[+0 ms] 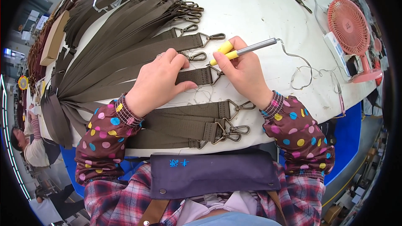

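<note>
My left hand point(157, 77) lies over a dark olive webbing strap point(194, 76), its thumb and fingers on either side of the strap near its stitched end. A metal ring and snap hook point(217, 74) are fixed to that end. My right hand point(245, 69) grips a corded pen-shaped tool point(257, 45) with a yellow front and silver rear. Its tip is close to the strap's end; whether they touch I cannot tell. A yellow sleeve-like piece point(226, 47) sits at a right-hand finger. Loose thread ends point(203, 96) lie below the strap.
More straps point(121, 33) with snap hooks fan out to the left, and several lie nearer me point(184, 123). A pink fan point(347, 25) and a white power strip point(336, 54) stand at the right. The tool's cord point(299, 60) loops across the white table point(268, 12).
</note>
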`<action>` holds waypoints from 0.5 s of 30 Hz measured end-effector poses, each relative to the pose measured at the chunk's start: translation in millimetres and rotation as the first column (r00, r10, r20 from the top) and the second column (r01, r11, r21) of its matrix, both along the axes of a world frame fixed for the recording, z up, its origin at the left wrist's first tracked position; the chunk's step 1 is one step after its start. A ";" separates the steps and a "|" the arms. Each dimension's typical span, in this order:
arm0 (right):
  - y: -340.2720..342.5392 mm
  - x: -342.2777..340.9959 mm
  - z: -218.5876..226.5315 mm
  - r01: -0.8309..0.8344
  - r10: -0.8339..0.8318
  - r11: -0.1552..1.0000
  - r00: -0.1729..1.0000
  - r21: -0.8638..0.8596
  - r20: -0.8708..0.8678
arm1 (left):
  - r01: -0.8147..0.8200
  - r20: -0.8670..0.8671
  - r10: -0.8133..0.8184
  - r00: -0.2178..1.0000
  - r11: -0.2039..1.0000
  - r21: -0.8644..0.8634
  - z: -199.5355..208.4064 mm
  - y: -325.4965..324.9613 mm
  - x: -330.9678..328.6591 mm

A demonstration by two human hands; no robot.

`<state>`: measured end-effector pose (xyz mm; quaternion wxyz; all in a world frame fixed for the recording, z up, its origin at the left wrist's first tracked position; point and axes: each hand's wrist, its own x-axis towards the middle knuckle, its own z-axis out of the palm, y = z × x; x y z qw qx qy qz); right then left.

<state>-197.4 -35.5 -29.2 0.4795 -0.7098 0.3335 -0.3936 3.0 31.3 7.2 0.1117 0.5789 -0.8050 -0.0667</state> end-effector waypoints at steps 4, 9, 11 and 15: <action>2.1 -1.2 7.4 0.004 -0.006 1.000 0.988 0.016 0.156 | 0.021 -0.064 -0.021 0.998 1.000 -0.013 -1.1 -3.0 1.7; 6.4 -7.9 6.5 -0.041 0.036 0.999 0.978 0.019 0.207 | 0.000 0.045 0.001 0.999 1.000 -0.025 -4.8 4.0 -8.5; 7.5 -4.5 4.2 -0.063 0.058 0.998 0.980 0.016 0.193 | 0.024 -0.063 -0.023 0.998 1.000 0.006 -10.5 3.9 -4.4; 10.1 -3.8 -1.2 -0.105 0.099 0.994 0.985 0.035 0.139 | 0.065 -0.298 -0.001 0.955 0.977 0.202 -4.8 -1.7 -6.4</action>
